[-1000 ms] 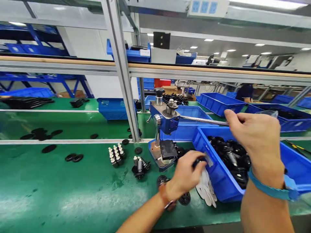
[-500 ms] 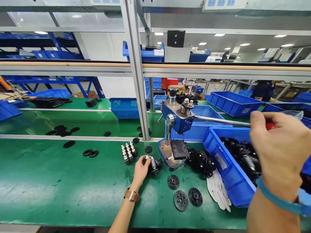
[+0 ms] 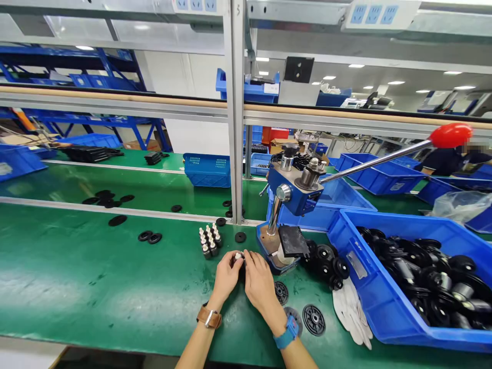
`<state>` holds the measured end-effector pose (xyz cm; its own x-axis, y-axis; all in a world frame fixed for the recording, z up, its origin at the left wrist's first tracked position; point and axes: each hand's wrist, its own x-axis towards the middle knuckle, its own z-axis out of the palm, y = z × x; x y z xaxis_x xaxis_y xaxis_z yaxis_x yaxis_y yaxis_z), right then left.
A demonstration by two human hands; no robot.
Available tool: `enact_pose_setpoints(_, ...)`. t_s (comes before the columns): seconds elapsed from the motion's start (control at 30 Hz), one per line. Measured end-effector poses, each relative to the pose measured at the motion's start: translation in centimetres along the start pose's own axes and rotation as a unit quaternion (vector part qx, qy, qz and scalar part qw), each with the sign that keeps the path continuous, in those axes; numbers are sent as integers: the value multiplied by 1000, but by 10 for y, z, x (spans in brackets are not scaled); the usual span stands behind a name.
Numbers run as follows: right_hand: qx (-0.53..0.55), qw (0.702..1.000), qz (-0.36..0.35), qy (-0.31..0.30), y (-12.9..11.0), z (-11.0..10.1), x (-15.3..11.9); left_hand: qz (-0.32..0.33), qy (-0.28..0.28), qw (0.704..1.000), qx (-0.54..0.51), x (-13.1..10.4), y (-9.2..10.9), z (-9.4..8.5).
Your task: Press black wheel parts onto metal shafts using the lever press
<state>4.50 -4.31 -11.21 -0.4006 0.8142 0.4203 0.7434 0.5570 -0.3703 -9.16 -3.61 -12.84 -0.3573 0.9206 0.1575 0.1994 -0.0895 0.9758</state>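
Both hands meet on the green bench, just left of the blue lever press (image 3: pixel 295 192). My left hand (image 3: pixel 226 277) has its fingers closed around a small part with a white tip (image 3: pixel 238 255). Beside it, my right hand (image 3: pixel 261 282) curves its fingers over dark parts that are mostly hidden, so its hold cannot be made out. The press lever points up, its red knob (image 3: pixel 450 136) free of any hand. A cluster of small white-topped black parts (image 3: pixel 210 241) stands to the left of the hands. Ribbed black discs (image 3: pixel 314 320) lie to the right.
A large blue bin (image 3: pixel 357 266) of black wheels and metal cylinders fills the right side. White gloves (image 3: pixel 351 312) and a pile of black wheels (image 3: pixel 325 261) lie beside it. Black rings (image 3: pixel 155 238) are on the left. A metal post (image 3: pixel 237 154) rises behind the press.
My right hand has let go of the red lever knob and come down beside my left hand. The lever now points higher. The view has shifted, showing more of the bin.
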Motion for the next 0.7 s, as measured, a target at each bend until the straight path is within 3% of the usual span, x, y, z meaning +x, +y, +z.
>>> enact_pose_setpoints(0.33, 23, 996, 74, -34, -20, -11, 8, -40, 91, 991, -85, -21, -2, -8)
enact_pose_setpoints(0.47, 16, 992, 120, -35, -17, -9, 17, -35, 155, 977, -143, -24, 20, -26)
enact_pose_setpoints(0.57, 33, 993, 108, -17, -16, -12, 16, -11, 161, 980, -117, -29, 44, -37)
enact_pose_setpoints(0.63, 69, 995, 61, 27, -16, -26, 12, 0, 147, 984, -102, -31, 61, -37)
enact_pose_setpoints(0.7, 123, 986, 0, 115, -13, -55, 10, 14, 111, 989, -92, -29, 80, -29)
